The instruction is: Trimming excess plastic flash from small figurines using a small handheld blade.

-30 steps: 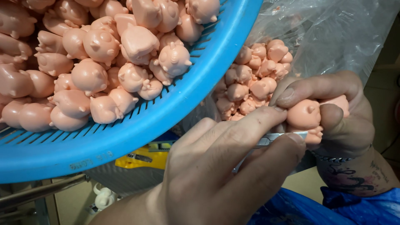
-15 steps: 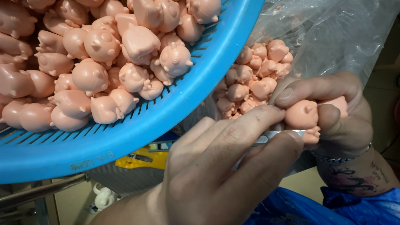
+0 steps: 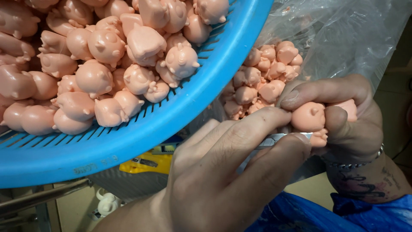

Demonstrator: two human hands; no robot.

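Observation:
My right hand point(image 3: 352, 124) pinches a small pink pig-shaped toy figure point(image 3: 308, 117) between thumb and forefinger, at the right of the view. A bracelet and a tattoo show on its wrist. My left hand point(image 3: 227, 172) reaches in from the lower left and grips a thin metal blade point(image 3: 281, 138) between forefinger and thumb. The blade's tip lies against the underside of the held figure. The rest of the blade is hidden in my fingers.
A large blue slotted plastic basket point(image 3: 171, 124), heaped with several more pink figures point(image 3: 107, 68), fills the upper left. Behind my hands a clear plastic bag point(image 3: 343, 38) holds another pile of figures point(image 3: 266, 77). Blue sheeting point(image 3: 309, 215) lies at the bottom right.

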